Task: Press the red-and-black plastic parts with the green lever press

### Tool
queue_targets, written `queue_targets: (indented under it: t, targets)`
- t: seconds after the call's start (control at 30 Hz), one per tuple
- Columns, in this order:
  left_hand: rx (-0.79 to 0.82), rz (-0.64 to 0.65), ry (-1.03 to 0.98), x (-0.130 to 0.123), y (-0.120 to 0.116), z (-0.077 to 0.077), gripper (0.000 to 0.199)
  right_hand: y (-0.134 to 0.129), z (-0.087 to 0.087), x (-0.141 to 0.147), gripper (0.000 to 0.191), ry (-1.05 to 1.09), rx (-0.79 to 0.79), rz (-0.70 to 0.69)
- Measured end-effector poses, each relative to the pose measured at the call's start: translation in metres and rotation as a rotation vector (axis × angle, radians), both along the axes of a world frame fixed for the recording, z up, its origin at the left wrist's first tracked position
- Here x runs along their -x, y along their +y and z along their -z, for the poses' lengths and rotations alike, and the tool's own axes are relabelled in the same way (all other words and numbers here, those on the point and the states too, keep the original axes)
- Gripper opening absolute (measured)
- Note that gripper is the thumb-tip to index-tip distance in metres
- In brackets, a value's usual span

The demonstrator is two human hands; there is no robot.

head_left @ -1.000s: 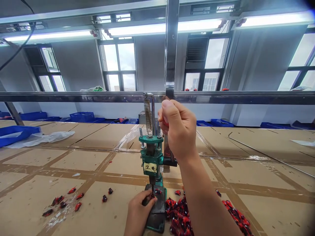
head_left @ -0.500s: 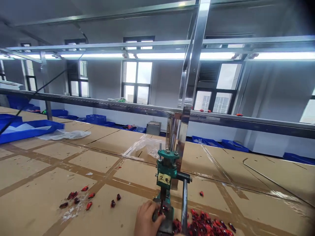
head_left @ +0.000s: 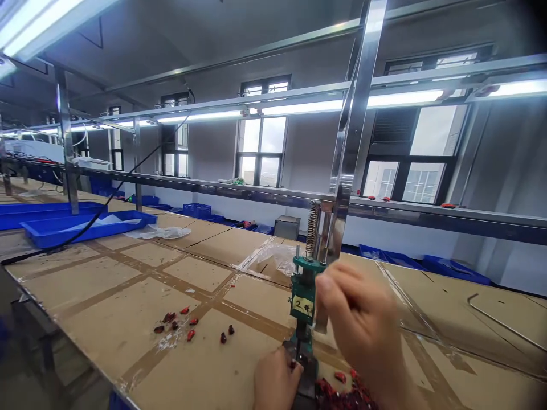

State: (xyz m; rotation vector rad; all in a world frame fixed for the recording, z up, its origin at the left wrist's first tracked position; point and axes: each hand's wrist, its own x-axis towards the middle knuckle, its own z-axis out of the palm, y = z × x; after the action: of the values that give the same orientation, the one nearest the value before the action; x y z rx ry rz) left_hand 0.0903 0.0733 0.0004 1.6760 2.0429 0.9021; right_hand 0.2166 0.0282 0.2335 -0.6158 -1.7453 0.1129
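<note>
A green hand press (head_left: 304, 279) with a yellow label reading "2#" stands on the table, its coil spring on top. Beside its dark base, my left hand (head_left: 277, 378) pinches a small dark red part (head_left: 293, 363) beneath the ram, mostly covered by my fingers. My right hand (head_left: 361, 319) is raised at the press's right side, blurred, with fingers curled in. It hides the press's side lever, so what lies inside the grip is out of sight. A pile of small red-and-black parts (head_left: 342, 396) lies right of the base, partly behind my right forearm.
Several loose red-and-black parts (head_left: 190, 335) are scattered left of the press. Blue trays (head_left: 89, 228) and plastic film (head_left: 164, 232) lie farther left. A steel post (head_left: 356, 119) rises behind the press. A bent metal rod (head_left: 504, 322) lies on the right of the cardboard-covered table (head_left: 213, 364).
My right hand has risen from the lever's lower end to beside the press body. The lever no longer shows hanging down. My left hand stays at the base. The view has turned left.
</note>
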Motion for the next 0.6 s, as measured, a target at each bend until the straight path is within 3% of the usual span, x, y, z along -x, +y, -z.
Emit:
queue_targets:
  t: [0.1, 0.17, 0.23, 0.3, 0.4, 0.43, 0.53, 0.6]
  targets:
    - [0.176, 0.058, 0.003, -0.021, -0.007, -0.003, 0.023, 0.048, -0.039, 0.000, 0.051, 0.253, 0.115, 0.080]
    - [0.242, 0.209, -0.096, -0.026, -0.010, -0.002, 0.043, 0.069, -0.051, -0.003, 0.051, 0.311, 0.146, 0.044]
    - [0.197, 0.280, -0.167, -0.012, -0.013, -0.001, 0.045, 0.078, -0.052, -0.006, 0.048, 0.325, 0.157, -0.017]
    - [0.072, 0.178, -0.126, 0.024, -0.013, -0.002, 0.030, 0.081, -0.048, -0.009, 0.048, 0.338, 0.146, -0.061]
    - [-0.021, -0.140, 0.114, 0.108, -0.002, -0.006, 0.036, 0.081, -0.043, -0.009, 0.047, 0.368, 0.121, -0.094]
    - [-0.038, -0.140, 0.173, 0.136, 0.004, -0.006, 0.036, 0.082, -0.043, -0.009, 0.047, 0.379, 0.118, -0.100]
    - [-0.072, 0.216, 0.212, 0.203, 0.024, -0.001, 0.031, 0.085, -0.044, -0.007, 0.047, 0.402, 0.108, -0.107]
    - [-0.027, 0.424, 0.191, 0.226, 0.036, 0.005, 0.030, 0.086, -0.045, -0.006, 0.047, 0.399, 0.087, -0.100]
